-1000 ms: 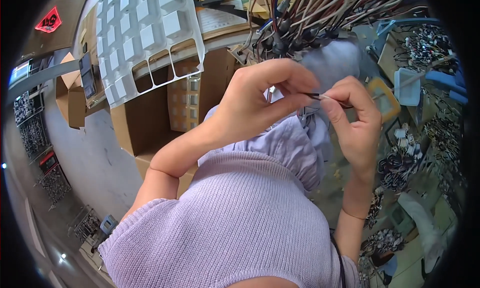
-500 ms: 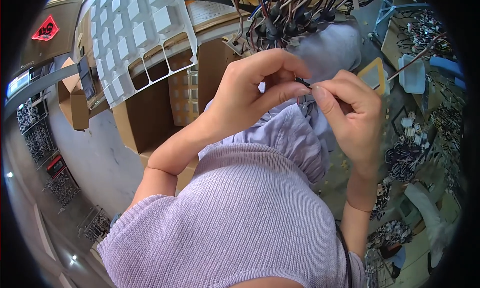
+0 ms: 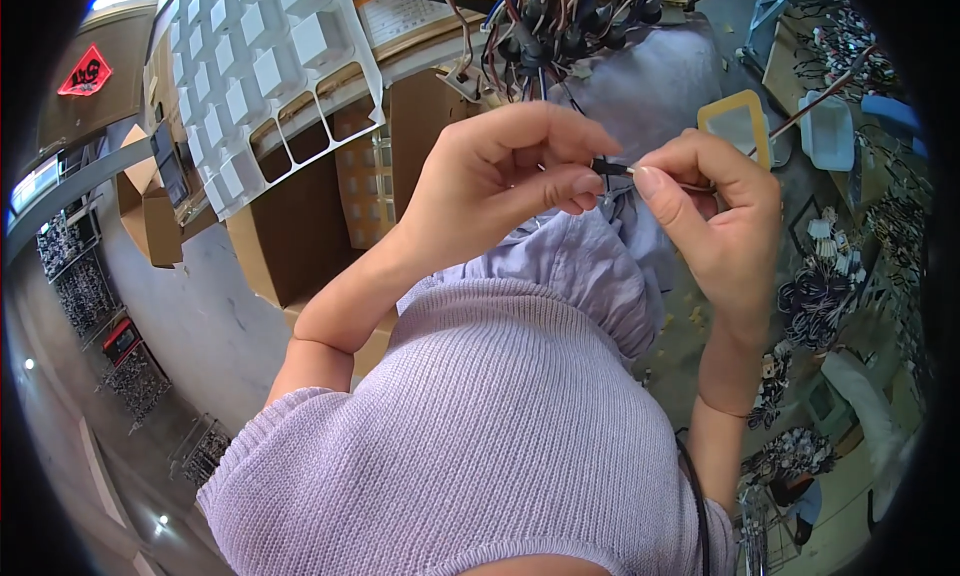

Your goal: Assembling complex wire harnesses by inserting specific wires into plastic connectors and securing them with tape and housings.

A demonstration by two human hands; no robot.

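My left hand pinches a small black sleeve between thumb and fingertips, at chest height. The sleeve's right end sticks out toward my right hand. That hand is closed on a thin wire, thumb against forefinger, right at the sleeve's end. A brownish wire runs out beyond the right hand toward the upper right. Whether the wire sits inside the sleeve is too small to tell. Above both hands hangs a bundle of dark, red and white cables with black ends.
A white tray with raised square blocks lies at the upper left, over an open cardboard box. At right are a yellow-rimmed frame, a pale blue plastic tub and heaps of wire harnesses.
My hands have moved slightly apart, the right one shifting right. More of the black sleeve now shows between them. The view has tilted a little.
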